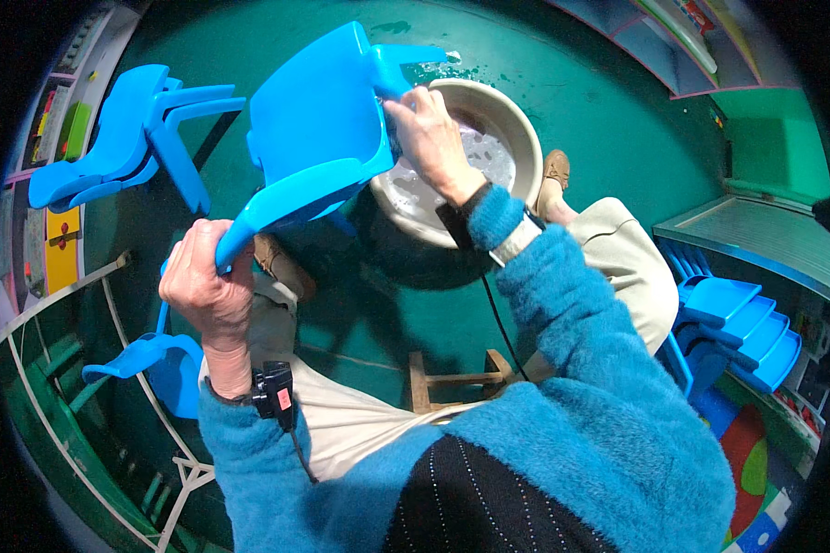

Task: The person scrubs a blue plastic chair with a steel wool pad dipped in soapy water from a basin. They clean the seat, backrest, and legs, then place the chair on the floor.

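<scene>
A small blue plastic chair hangs tilted in front of me, its legs pointing outward. My left hand is wrapped round the end of its near blue leg or frame. Against the chair's right side, my right hand is closed with fingers bent; its fingertips press at the edge, and what they hold, if anything, is hidden. Below and beside that hand stands a round beige tub of cloudy, sudsy water, partly covered by my wrist.
Another blue chair stands at the left, with one more nearer. Stacked blue chairs are at the right. A wooden stool is beneath me. A white metal frame and shelves line the left. Water drops wet the green floor.
</scene>
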Motion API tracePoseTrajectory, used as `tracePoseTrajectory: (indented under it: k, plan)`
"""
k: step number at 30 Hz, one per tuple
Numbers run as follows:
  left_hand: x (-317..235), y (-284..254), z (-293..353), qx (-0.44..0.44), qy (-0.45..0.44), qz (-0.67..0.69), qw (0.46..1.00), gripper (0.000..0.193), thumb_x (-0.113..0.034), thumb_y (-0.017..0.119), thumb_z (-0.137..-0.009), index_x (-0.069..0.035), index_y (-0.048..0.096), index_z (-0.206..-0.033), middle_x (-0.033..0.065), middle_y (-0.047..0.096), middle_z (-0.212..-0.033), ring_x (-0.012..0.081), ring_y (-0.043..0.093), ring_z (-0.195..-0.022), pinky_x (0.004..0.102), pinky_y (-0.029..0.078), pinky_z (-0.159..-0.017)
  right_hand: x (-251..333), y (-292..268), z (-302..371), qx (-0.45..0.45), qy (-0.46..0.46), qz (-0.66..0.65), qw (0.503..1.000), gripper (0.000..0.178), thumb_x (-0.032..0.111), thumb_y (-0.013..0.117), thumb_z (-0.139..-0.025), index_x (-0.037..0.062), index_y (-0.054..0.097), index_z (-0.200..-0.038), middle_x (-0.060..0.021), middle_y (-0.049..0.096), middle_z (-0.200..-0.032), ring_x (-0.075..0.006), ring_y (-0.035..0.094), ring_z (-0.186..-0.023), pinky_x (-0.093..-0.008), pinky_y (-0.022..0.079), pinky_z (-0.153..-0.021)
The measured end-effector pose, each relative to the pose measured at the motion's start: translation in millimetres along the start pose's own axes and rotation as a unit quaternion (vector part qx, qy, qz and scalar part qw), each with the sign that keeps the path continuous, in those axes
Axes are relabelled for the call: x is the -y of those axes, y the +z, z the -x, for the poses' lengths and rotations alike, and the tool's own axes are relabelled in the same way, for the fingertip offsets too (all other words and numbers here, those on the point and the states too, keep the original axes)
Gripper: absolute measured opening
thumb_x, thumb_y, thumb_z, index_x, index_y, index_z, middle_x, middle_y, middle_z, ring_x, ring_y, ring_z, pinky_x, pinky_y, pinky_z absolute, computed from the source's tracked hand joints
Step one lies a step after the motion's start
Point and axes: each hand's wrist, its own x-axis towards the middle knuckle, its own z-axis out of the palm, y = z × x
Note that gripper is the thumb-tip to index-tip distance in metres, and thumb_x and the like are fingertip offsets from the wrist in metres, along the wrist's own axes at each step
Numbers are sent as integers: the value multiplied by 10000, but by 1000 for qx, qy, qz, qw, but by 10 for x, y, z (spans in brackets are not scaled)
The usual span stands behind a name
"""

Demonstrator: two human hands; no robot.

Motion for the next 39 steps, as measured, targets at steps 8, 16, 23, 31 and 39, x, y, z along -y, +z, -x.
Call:
tracePoseTrajectory:
  k: [8,16,23,31,39]
  plan:
    - [-20,31,-27,-24,20,-8,999,219,-238,780,-794,-83,625,-794,65,599,-698,237,598,-599,341,416,-544,-182,135,110,-10,16,-21,1000,167,116,640,-849,81,680,-1007,-122,579,-995,-320,567,-953,-417,535,-801]
    - [-85,56,-108,-12,34,0,999,224,-275,721,-869,-84,613,-820,75,596,-708,252,608,-609,350,433,-538,-439,-72,355,-6,158,-191,969,249,225,679,-871,88,748,-1067,-195,687,-973,-342,631,-960,-425,496,-887]
    - [-321,-34,-337,3,47,-83,995,256,-337,699,-894,-113,599,-821,94,553,-654,273,582,-561,380,421,-512,-562,-410,608,43,273,-330,902,331,275,652,-898,76,721,-1153,-147,735,-1063,-221,706,-977,-328,507,-908]
    - [-240,-413,-639,30,-125,-35,991,340,-425,647,-958,-98,710,-890,31,482,-578,107,462,-540,323,376,-513,-457,-527,643,-10,212,-294,932,338,286,661,-872,75,735,-1124,-193,722,-1050,-291,694,-986,-383,505,-919]
    - [294,-483,-802,37,-140,28,989,388,-416,619,-986,-56,673,-851,-33,410,-593,62,337,-556,276,266,-507,-329,-704,593,38,225,-339,913,329,270,655,-884,29,735,-1093,-159,739,-968,-238,701,-928,-363,518,-872]
